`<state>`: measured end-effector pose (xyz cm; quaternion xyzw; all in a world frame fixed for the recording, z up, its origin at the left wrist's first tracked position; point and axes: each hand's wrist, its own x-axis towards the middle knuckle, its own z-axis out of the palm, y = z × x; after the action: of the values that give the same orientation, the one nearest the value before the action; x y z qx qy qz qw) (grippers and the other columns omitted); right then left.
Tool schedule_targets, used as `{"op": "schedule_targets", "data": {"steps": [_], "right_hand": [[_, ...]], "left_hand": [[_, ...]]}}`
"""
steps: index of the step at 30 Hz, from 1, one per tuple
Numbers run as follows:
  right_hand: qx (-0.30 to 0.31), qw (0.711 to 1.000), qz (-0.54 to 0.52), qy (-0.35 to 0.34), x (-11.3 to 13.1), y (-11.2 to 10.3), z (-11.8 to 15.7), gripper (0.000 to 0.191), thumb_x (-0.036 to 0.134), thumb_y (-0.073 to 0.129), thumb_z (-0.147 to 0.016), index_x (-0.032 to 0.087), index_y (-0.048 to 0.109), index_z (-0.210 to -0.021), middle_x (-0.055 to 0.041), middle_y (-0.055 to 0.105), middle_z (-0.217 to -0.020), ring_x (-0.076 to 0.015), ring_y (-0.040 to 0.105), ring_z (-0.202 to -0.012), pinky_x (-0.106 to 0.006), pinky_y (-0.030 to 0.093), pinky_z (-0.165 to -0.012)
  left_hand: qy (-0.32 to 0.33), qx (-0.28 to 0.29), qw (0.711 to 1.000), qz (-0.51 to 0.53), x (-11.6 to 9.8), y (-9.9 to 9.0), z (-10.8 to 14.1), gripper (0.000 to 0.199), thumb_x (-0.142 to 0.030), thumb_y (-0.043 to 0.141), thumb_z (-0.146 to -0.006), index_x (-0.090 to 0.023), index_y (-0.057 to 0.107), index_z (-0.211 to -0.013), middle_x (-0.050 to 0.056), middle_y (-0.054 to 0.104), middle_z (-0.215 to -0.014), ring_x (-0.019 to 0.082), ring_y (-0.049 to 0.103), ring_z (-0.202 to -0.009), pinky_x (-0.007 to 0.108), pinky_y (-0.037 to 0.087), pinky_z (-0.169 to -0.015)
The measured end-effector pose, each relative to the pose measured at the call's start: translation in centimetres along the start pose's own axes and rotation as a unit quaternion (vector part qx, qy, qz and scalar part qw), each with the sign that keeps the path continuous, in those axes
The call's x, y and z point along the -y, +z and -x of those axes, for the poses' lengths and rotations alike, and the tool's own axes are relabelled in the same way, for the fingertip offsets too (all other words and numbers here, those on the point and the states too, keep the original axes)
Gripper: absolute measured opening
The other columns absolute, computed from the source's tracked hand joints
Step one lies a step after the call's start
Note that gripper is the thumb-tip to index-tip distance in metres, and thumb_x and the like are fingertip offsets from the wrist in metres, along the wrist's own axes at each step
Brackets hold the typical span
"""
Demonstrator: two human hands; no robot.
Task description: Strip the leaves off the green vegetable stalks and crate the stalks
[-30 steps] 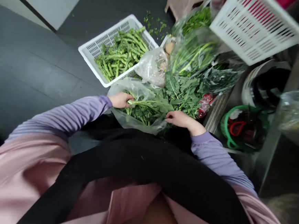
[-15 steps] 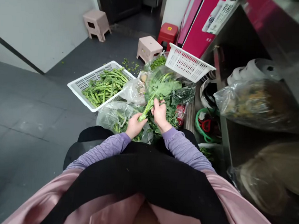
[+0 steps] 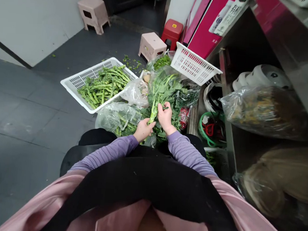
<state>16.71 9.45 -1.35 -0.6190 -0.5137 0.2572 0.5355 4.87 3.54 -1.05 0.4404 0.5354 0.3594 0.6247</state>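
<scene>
My left hand (image 3: 143,129) is closed round the pale cut end of a leafy green vegetable stalk (image 3: 153,112). The stalk points away from me, its leaves fanning out blurred at the far end. My right hand (image 3: 165,116) is closed beside the upper stem; a small dark thing pokes out between its thumb and fingers, too small to name. Beneath both hands lies a heap of leafy greens (image 3: 175,121), partly in clear plastic bags (image 3: 116,115). To the left, trimmed green stalks (image 3: 105,85) fill a white perforated basket (image 3: 72,84).
A second white basket (image 3: 196,66) stands tilted behind the greens. Pink stools (image 3: 151,46) and a red stool (image 3: 172,31) stand further back. On the right are a metal shelf with bagged goods (image 3: 266,110) and a green basket (image 3: 208,138). Leaf scraps (image 3: 133,62) lie on the floor.
The stalk has swung more upright in view, and my left hand has shifted right, closer to my right hand. The view has turned slightly.
</scene>
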Motion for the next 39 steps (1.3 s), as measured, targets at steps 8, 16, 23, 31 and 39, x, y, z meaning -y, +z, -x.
{"op": "schedule_targets", "data": {"steps": [8,16,23,31,39], "right_hand": [[0.090,0.994,-0.053,-0.024,0.1,-0.7,3.2,0.025,0.047,0.053,-0.081,0.023,0.044,-0.082,0.0015,0.049,-0.066,-0.0137,0.050,-0.064,-0.028,0.046,-0.062],[0.175,0.894,-0.351,0.217,1.0,-4.5,1.1,0.041,0.046,0.070,-0.070,0.023,0.037,-0.075,0.0105,0.033,-0.056,-0.0037,0.032,-0.042,-0.015,0.027,-0.038],[0.166,0.935,-0.260,0.175,0.4,-3.6,2.7,0.034,0.046,0.066,-0.073,0.022,0.043,-0.076,0.0105,0.044,-0.049,-0.0056,0.043,-0.039,-0.019,0.036,-0.042],[0.137,0.955,-0.207,0.163,0.9,-3.1,4.0,0.033,0.042,0.066,-0.072,0.022,0.040,-0.075,0.0108,0.047,-0.046,-0.0076,0.047,-0.038,-0.019,0.037,-0.043],[0.089,0.968,0.099,0.211,-2.7,-4.7,-0.1,0.037,0.032,0.070,-0.067,0.016,0.049,-0.093,0.0000,0.058,-0.066,-0.0175,0.060,-0.066,-0.031,0.046,-0.066]], "left_hand": [[-0.078,0.036,0.986,0.144,-0.7,-0.3,-1.9,0.020,-0.026,0.061,-0.080,-0.014,0.048,-0.071,-0.003,0.049,-0.046,0.008,0.045,-0.034,0.018,0.034,-0.034],[-0.026,0.127,0.968,0.216,-1.8,-1.1,-2.8,0.031,-0.030,0.073,-0.068,-0.017,0.046,-0.078,-0.007,0.046,-0.056,0.005,0.043,-0.036,0.017,0.032,-0.035],[0.050,0.129,0.985,0.100,-3.3,0.1,-2.9,0.033,-0.037,0.075,-0.066,-0.012,0.054,-0.075,-0.002,0.056,-0.052,0.004,0.044,-0.035,0.018,0.030,-0.036],[-0.031,0.099,0.964,0.245,-2.4,0.6,-3.9,0.027,-0.027,0.071,-0.067,-0.014,0.048,-0.071,-0.007,0.045,-0.048,0.004,0.042,-0.034,0.019,0.031,-0.036],[-0.040,0.073,0.958,0.276,-2.6,-0.9,-4.4,0.029,-0.030,0.072,-0.066,-0.013,0.050,-0.075,-0.009,0.042,-0.049,0.004,0.040,-0.034,0.019,0.030,-0.035]]}}
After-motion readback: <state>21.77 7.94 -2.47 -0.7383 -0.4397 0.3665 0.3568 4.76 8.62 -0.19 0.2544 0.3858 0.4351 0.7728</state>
